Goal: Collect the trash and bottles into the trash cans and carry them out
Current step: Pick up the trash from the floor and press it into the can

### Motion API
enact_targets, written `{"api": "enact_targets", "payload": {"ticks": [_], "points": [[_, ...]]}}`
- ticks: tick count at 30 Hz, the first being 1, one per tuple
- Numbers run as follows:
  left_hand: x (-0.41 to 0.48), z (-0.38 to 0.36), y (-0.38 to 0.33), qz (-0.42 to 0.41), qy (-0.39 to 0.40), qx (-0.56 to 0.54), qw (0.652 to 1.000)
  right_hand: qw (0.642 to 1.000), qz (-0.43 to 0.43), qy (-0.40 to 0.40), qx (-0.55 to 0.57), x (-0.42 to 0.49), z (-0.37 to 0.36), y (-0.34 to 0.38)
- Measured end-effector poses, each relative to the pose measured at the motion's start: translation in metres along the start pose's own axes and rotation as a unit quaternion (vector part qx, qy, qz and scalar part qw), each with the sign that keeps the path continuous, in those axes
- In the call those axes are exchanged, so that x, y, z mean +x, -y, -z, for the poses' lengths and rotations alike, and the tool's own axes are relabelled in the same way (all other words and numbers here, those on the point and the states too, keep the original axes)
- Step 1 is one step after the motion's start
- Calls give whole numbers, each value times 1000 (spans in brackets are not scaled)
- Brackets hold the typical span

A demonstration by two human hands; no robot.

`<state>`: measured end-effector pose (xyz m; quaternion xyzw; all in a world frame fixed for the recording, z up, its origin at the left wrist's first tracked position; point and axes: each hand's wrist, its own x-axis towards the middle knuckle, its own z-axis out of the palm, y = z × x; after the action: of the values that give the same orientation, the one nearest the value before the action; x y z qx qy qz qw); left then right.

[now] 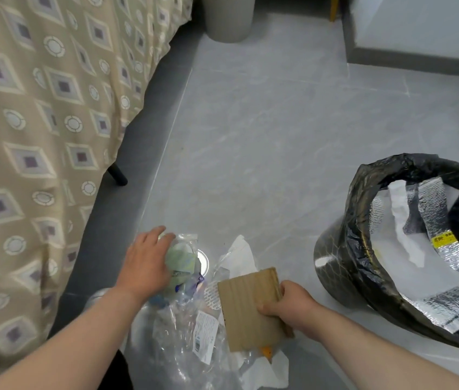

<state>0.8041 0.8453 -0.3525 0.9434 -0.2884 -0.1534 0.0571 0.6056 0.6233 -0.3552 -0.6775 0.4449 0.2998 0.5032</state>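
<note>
Left of the black-lined trash can (332,266), on the grey floor (264,136), we have a heap of clear plastic wrappers (177,333). Our left hand (149,263) lies on the heap's side farthest from the can, fingers stretched over a crumpled greenish wrapper (183,263), gripping nothing that we can see. Our right hand (287,308), nearer the can, clamps a cardboard piece (250,305) by its edge, thumb on top. A foil bag (434,209) sits inside the can. Beyond the can, bare floor runs to a pale bin (226,18), bordered far left by the bedspread (39,122).
</note>
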Motion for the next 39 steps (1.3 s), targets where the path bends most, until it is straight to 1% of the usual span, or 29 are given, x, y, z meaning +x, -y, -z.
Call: {"api": "enact_targets", "payload": {"ticks": [1, 3, 4, 5, 7, 9, 11, 13, 15, 17, 19, 21, 23, 24, 27, 29, 30, 32, 34, 35, 37, 39], "points": [[11, 2, 6, 8, 60, 1, 998, 1000, 4, 4, 9, -1, 1, 0], [28, 4, 14, 4, 214, 22, 977, 999, 6, 6, 34, -3, 1, 2], [33, 3, 18, -9, 254, 50, 966, 999, 7, 7, 52, -3, 0, 3], [36, 1, 20, -20, 263, 82, 961, 997, 8, 12, 75, -5, -2, 4], [40, -2, 21, -17, 258, 117, 959, 991, 14, 30, 131, -9, -4, 8], [41, 1, 18, -11, 263, 108, 959, 982, 18, 56, 180, -17, -4, 18], [41, 12, 9, -11, 253, 86, 964, 977, 23, 65, 200, -25, 2, 27], [40, 30, 2, 11, 238, 44, 970, 979, 30, 49, 194, -37, 8, 38], [39, 54, -4, 41, 210, -9, 977, 984, 45, 24, 173, -52, 17, 55], [37, 83, -12, 54, 181, -65, 980, 987, 68, 7, 146, -73, 30, 74], [35, 116, -24, 63, 153, -144, 976, 989, 103, -11, 104, -102, 47, 93], [29, 152, -47, 48, 117, -222, 967, 987, 144, -29, 63, -136, 73, 108], [20, 183, -78, 28, 80, -309, 947, 980, 185, -53, 50, -173, 109, 116], [14, 195, -95, 24, 72, -361, 929, 975, 205, -66, 60, -190, 130, 117], [-7, 217, -160, -7, 92, -529, 844, 949, 250, -110, 161, -236, 204, 99], [-22, 215, -209, -26, 107, -561, 820, 921, 258, -147, 250, -260, 250, 76], [-28, 208, -234, -36, 111, -551, 826, 903, 258, -162, 301, -269, 269, 63], [-40, 190, -284, -38, 112, -502, 857, 855, 261, -173, 413, -277, 299, 35], [-43, 162, -327, -14, 126, -454, 882, 809, 255, -168, 502, -278, 316, 12], [-42, 149, -345, 0, 125, -439, 890, 796, 249, -164, 527, -276, 321, 2], [-40, 128, -376, 4, 111, -424, 899, 787, 241, -159, 545, -266, 329, -17], [-39, 118, -400, 3, 122, -422, 899, 789, 233, -159, 546, -254, 335, -29]]}}
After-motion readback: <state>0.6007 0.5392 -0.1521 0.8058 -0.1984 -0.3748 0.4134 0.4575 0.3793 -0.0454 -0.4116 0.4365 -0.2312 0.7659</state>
